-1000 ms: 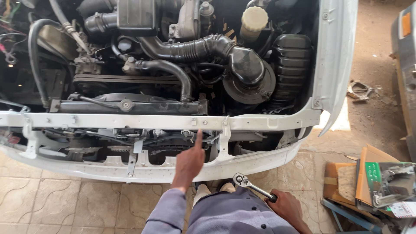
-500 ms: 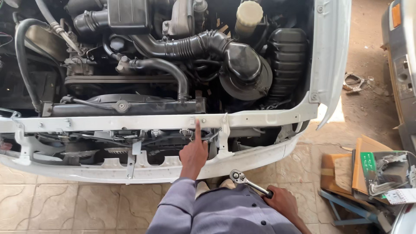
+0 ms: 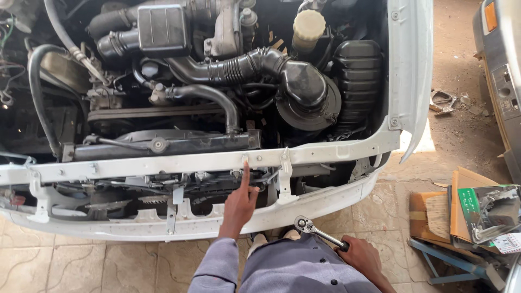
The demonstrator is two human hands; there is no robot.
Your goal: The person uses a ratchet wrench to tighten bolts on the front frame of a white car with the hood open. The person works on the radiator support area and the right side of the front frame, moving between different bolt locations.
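Ratchet wrench (image 3: pixel 320 234) in right hand (image 3: pixel 362 255), below white crossbar (image 3: pixel 206 161) edge.

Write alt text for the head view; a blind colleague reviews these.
A left hand points its forefinger at the white front crossbar of an open engine bay, while the right hand holds a ratchet wrench low beside the white bumper.

The ratchet wrench (image 3: pixel 320 234) handle hides inside the right hand (image 3: pixel 362 256) — both forearms run off the bottom edge.
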